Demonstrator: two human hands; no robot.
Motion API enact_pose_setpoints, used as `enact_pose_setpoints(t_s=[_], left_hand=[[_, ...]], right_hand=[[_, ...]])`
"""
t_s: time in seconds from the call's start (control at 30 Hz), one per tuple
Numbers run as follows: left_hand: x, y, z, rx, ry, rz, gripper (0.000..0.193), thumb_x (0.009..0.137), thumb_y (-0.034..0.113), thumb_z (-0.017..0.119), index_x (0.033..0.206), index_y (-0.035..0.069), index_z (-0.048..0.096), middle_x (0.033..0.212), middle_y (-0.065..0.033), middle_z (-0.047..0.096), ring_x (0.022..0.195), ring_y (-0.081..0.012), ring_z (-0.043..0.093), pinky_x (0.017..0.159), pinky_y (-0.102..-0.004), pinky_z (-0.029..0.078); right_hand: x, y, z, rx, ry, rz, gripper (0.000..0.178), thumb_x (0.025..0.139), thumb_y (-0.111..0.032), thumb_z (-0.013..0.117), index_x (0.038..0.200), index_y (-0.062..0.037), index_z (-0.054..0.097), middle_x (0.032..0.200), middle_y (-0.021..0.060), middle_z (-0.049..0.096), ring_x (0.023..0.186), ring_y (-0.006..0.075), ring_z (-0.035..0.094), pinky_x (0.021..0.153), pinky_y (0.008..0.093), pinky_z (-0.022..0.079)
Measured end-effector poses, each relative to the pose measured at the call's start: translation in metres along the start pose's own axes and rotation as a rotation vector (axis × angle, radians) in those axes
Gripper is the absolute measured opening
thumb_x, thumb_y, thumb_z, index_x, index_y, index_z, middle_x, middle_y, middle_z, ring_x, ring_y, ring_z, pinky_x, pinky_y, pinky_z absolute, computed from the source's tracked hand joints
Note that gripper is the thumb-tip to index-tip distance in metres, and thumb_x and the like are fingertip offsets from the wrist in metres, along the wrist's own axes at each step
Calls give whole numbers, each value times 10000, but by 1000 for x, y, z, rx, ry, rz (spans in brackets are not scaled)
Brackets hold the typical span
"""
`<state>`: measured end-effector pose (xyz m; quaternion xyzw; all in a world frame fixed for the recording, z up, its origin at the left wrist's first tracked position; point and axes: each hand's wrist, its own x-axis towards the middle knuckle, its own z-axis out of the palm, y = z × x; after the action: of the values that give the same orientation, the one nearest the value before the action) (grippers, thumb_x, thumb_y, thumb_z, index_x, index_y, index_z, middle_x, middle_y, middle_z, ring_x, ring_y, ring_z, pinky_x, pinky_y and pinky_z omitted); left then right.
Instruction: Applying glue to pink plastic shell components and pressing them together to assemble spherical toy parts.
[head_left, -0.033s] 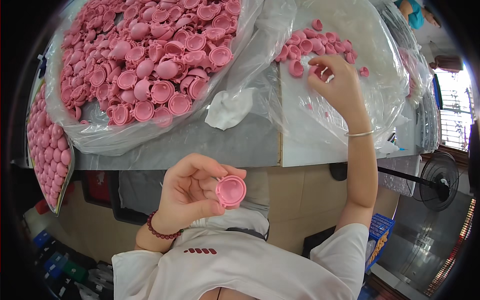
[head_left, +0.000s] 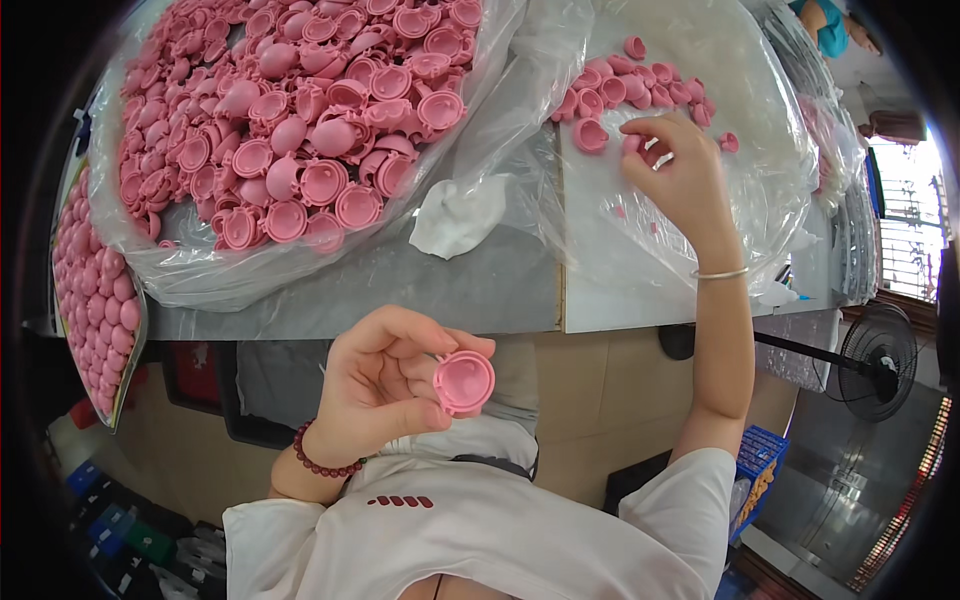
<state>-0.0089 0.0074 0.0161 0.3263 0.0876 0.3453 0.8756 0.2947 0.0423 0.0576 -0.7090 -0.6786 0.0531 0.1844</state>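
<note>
My left hand (head_left: 385,385) is raised close to my chest, below the table edge, and holds a round pink plastic cap (head_left: 463,382) between thumb and fingers, hollow side facing me. My right hand (head_left: 678,175) reaches out over a clear plastic sheet (head_left: 640,260) on the table. Its fingertips pinch a small pink part (head_left: 632,144) at the edge of a small pile of pink caps (head_left: 625,85). A thin bangle sits on that wrist, and a dark red bead bracelet on the left wrist.
A large clear bag (head_left: 300,130) heaped with several pink caps fills the table's left. A tray of pink domes (head_left: 95,300) hangs off the left edge. Crumpled white plastic (head_left: 460,215) lies mid-table. A fan (head_left: 880,350) and blue basket (head_left: 755,470) stand at the right. Another person (head_left: 830,25) is far back.
</note>
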Motion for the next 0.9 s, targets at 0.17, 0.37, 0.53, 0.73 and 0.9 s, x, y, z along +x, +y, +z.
enact_pose_setpoints(t_s=[0.17, 0.37, 0.53, 0.73, 0.9], left_hand=[[4, -1, -3, 1, -35, -19, 398, 659, -86, 609, 1008, -22, 427, 1069, -241, 483, 850, -167, 565, 708, -232, 470], [9, -2, 0, 66, 6, 1, 395, 676, -68, 605, 1029, -33, 432, 1067, -215, 495, 921, -164, 537, 732, -234, 462], [9, -3, 5, 247, 62, 63, 387, 686, -67, 597, 1038, -54, 436, 1071, -196, 499, 927, -169, 535, 770, -260, 456], [7, -3, 8, 339, 95, 135, 364, 688, -112, 563, 1034, -75, 458, 1044, -180, 515, 892, -186, 557, 764, -282, 473], [6, -4, 9, 565, 95, 125, 354, 672, -104, 584, 1013, -51, 504, 1034, -161, 525, 895, -191, 560, 761, -280, 477]], right_hand=[[-23, 14, -4, 154, 89, 42, 223, 639, -80, 576, 858, -35, 565, 781, 24, 588, 710, 99, 547, 601, 239, 421], [-29, 15, -5, 113, 89, 82, 237, 637, -48, 598, 872, -31, 574, 826, 27, 593, 693, 105, 536, 607, 230, 408], [-58, -63, -4, 548, 140, -272, 277, 568, 55, 611, 842, 28, 577, 808, 115, 593, 676, 166, 548, 603, 243, 425], [-76, -107, 26, 657, 97, -531, 314, 525, 73, 637, 827, 13, 578, 825, 138, 598, 694, 242, 578, 601, 274, 472], [-89, -103, 38, 609, 159, -493, 324, 517, 37, 674, 826, -6, 584, 867, 155, 593, 724, 248, 574, 605, 285, 481]])
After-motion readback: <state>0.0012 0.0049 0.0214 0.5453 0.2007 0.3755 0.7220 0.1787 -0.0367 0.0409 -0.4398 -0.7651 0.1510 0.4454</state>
